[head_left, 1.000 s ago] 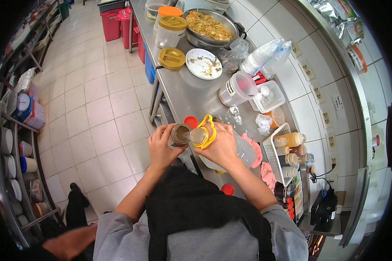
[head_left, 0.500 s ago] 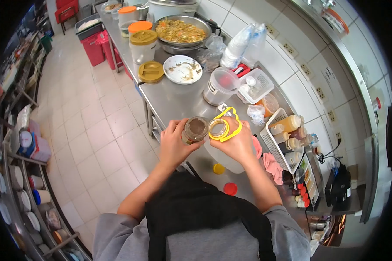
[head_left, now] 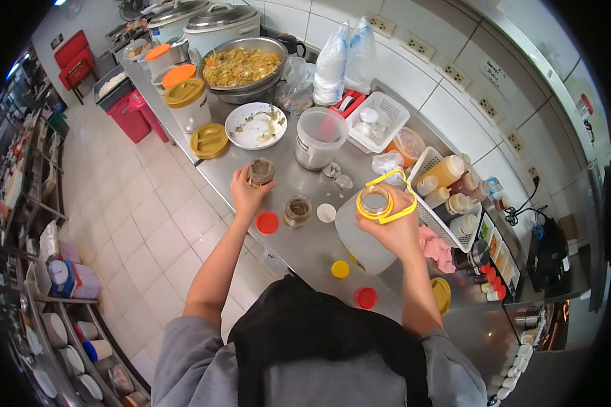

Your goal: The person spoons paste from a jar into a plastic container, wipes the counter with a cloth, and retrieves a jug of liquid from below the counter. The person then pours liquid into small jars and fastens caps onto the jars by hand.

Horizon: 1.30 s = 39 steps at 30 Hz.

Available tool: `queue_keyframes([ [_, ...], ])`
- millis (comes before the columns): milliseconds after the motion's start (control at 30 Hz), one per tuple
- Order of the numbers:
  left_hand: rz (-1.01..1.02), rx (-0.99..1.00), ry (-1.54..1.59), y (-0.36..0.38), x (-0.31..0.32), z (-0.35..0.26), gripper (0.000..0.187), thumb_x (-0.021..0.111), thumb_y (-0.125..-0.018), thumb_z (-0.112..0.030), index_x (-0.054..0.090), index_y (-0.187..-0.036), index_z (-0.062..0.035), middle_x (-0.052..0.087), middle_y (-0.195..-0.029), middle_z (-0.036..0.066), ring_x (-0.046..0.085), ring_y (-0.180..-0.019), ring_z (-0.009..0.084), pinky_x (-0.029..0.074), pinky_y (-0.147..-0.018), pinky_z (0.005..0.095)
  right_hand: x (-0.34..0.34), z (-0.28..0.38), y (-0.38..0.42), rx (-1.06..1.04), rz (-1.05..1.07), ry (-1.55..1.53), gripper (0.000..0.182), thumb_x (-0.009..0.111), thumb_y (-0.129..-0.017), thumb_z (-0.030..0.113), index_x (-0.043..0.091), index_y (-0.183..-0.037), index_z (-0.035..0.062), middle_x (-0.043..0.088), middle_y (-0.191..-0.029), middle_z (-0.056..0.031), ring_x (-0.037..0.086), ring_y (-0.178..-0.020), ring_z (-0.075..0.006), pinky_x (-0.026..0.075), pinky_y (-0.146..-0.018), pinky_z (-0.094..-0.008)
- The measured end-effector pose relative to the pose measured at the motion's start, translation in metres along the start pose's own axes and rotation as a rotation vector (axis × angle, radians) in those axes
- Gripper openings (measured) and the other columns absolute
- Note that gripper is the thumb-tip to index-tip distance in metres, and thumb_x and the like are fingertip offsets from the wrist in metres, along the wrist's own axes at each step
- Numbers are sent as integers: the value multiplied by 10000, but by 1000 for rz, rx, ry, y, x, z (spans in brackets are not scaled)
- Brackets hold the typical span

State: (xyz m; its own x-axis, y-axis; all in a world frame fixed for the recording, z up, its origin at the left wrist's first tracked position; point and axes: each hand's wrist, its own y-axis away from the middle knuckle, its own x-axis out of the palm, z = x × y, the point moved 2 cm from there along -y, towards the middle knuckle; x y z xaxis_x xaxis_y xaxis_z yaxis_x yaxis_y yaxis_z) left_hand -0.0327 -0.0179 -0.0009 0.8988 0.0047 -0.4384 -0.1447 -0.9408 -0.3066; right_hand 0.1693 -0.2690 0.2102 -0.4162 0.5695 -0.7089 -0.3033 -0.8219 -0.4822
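Observation:
My left hand (head_left: 249, 192) is closed around a small glass jar (head_left: 261, 171) with brown contents, over the counter's front edge. A second open jar (head_left: 297, 211) with something brown inside stands to its right. My right hand (head_left: 395, 218) grips a large translucent plastic jug (head_left: 360, 237) by its yellow handle and neck; the jug's mouth is open and faces up. Near the jars lie a red lid (head_left: 267, 222) and a white disc (head_left: 326, 213). A yellow cap (head_left: 340, 269) and another red lid (head_left: 366, 298) are closer to me.
Behind the jars stand a clear tub (head_left: 320, 139), a soiled white plate (head_left: 256, 126) and a bowl of noodles (head_left: 243, 68). On the right are a basket of sauce bottles (head_left: 448, 193) and a pink cloth (head_left: 436, 249). The steel counter (head_left: 299, 247) borders a tiled floor (head_left: 149, 224).
My hands have moved apart: the left carries the jar away from the jug's mouth, and the right has shifted right with the jug. My view has turned, showing more of the counter.

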Motion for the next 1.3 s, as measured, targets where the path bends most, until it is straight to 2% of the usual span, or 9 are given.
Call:
queue_keyframes([
  [100, -4, -53, -23, -9, 15, 17, 742, 941, -577, -265, 644, -1215, -29, 610, -1151, 127, 618, -1053, 310, 507, -924, 403, -6, -5, 0, -24, 2, 36, 431, 827, -632, 207, 694, -1014, 57, 738, -956, -85, 697, -861, -289, 520, -811, -387],
  [333, 13, -97, 16, -14, 26, 24, 791, 940, -583, -251, 609, -1257, 0, 601, -1176, 153, 595, -1112, 329, 488, -962, 407, -7, -12, 1, 81, -15, -47, 391, 823, -621, 211, 681, -948, 51, 719, -935, -109, 686, -866, -319, 534, -792, -402],
  [433, -112, -11, -18, -7, 30, 24, 898, 922, -613, -238, 510, -1382, -26, 558, -1265, 183, 536, -1196, 368, 436, -1036, 427, -8, -7, 1, 105, -2, -64, 389, 824, -621, 208, 678, -945, 47, 718, -935, -114, 684, -865, -323, 533, -786, -404],
  [533, -286, 141, -228, 24, 10, 6, 929, 862, -661, -162, 393, -1451, -23, 496, -1335, 230, 457, -1274, 405, 356, -1091, 467, -9, -8, -1, 70, -10, -29, 401, 824, -632, 198, 680, -973, 44, 722, -940, -113, 688, -869, -306, 531, -794, -397],
  [600, -32, 222, -144, 52, -7, -8, 918, 839, -682, -157, 376, -1464, -31, 473, -1379, 221, 443, -1300, 391, 318, -1107, 489, -7, -10, 1, 35, 8, 11, 434, 823, -647, 174, 686, -1038, 44, 734, -961, -104, 699, -884, -269, 526, -819, -378],
  [733, 387, 288, -109, 87, 0, -23, 892, 870, -662, -248, 446, -1423, -54, 499, -1388, 201, 426, -1340, 359, 255, -1123, 527, -5, -6, 0, 60, -15, -6, 409, 827, -629, 210, 667, -968, 46, 711, -917, -126, 680, -844, -332, 533, -770, -419],
  [933, 395, 235, -186, 91, 23, -24, 876, 911, -569, -417, 563, -1318, -124, 588, -1326, 83, 441, -1356, 291, 204, -1124, 610, 1, 5, -3, -23, -5, 1, 385, 827, -629, 199, 671, -946, 46, 713, -894, -127, 689, -835, -326, 539, -777, -406],
  [1033, 367, 198, -233, 91, 30, -26, 841, 897, -591, -424, 570, -1307, -129, 609, -1301, 42, 445, -1366, 264, 154, -1130, 657, 2, 13, -5, -13, 23, -17, 359, 821, -636, 189, 673, -931, 48, 715, -897, -126, 691, -834, -323, 540, -782, -403],
  [1300, 232, 59, 9, 91, -6, -29, 829, 868, -642, -469, 558, -1297, -66, 636, -1252, 110, 548, -1268, 277, 92, -1164, 647, 20, 8, -5, -29, 50, 53, 374, 809, -663, 258, 673, -964, 82, 712, -946, -84, 672, -896, -294, 470, -804, -434],
])
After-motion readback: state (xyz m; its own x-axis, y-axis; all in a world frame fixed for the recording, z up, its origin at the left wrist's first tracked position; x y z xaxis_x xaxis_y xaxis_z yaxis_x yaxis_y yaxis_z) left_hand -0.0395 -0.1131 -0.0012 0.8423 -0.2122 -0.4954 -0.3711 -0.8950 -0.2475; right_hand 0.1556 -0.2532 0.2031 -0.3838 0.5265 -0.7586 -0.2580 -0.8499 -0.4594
